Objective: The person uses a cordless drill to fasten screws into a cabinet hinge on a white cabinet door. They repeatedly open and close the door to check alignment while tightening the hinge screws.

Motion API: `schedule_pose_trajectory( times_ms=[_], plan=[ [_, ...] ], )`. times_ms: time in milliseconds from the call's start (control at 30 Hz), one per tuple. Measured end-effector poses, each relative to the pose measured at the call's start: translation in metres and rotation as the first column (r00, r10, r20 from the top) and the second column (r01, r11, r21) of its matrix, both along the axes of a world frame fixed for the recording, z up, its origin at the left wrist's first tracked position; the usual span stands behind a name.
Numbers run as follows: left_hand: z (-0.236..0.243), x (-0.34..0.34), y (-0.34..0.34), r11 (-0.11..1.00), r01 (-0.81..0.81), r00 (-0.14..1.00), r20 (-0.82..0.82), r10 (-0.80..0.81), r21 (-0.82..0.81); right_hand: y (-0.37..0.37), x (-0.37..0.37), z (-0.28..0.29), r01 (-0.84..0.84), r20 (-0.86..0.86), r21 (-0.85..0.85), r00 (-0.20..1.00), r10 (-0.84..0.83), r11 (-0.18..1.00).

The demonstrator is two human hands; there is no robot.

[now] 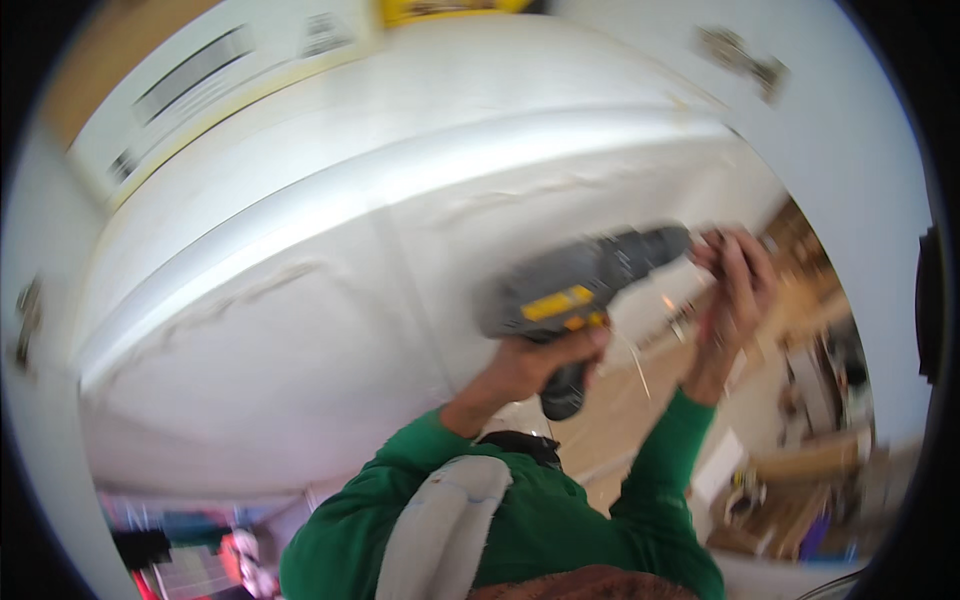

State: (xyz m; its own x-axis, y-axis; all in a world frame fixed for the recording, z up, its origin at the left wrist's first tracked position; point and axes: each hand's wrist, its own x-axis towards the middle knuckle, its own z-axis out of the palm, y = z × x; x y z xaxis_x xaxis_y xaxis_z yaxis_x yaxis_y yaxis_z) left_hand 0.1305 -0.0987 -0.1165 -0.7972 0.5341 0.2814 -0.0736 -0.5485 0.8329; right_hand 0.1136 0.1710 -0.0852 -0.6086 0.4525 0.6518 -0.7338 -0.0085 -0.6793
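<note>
My left hand (530,368) is wrapped around the handle of a dark grey and yellow cordless drill (545,290). The drill lies across my front, its chuck toward the right and slightly up. Just beyond the chuck is my right hand (738,285), its fingers bent and pinched together at the drill's front end. Motion blur hides what sits between those fingers, and whether they touch the chuck cannot be made out. Both arms wear green sleeves.
A white shelf (440,150) with a bright front edge spans the view. On it stand a white labelled box (220,90) and a yellow-and-black item (450,8). Metal hinges (742,62) sit on the white side panels. Wooden pieces and clutter (790,500) lie low at right.
</note>
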Motion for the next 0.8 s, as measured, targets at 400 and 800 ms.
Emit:
schedule_pose_trajectory(
  times_ms=[400, 800],
  plan=[
    [-0.054, 0.017, -0.03, 0.992, -0.126, 0.989, 0.077, 0.128, -0.032, -0.015, -0.036, -0.032, -0.25, 0.307, 0.253, 0.937, 0.167, 0.935],
    [-0.048, 0.017, -0.028, 0.971, -0.127, 0.99, 0.026, 0.135, -0.202, 0.004, -0.05, -0.012, -0.452, 0.399, 0.33, 0.862, 0.312, 0.829]
  ],
)
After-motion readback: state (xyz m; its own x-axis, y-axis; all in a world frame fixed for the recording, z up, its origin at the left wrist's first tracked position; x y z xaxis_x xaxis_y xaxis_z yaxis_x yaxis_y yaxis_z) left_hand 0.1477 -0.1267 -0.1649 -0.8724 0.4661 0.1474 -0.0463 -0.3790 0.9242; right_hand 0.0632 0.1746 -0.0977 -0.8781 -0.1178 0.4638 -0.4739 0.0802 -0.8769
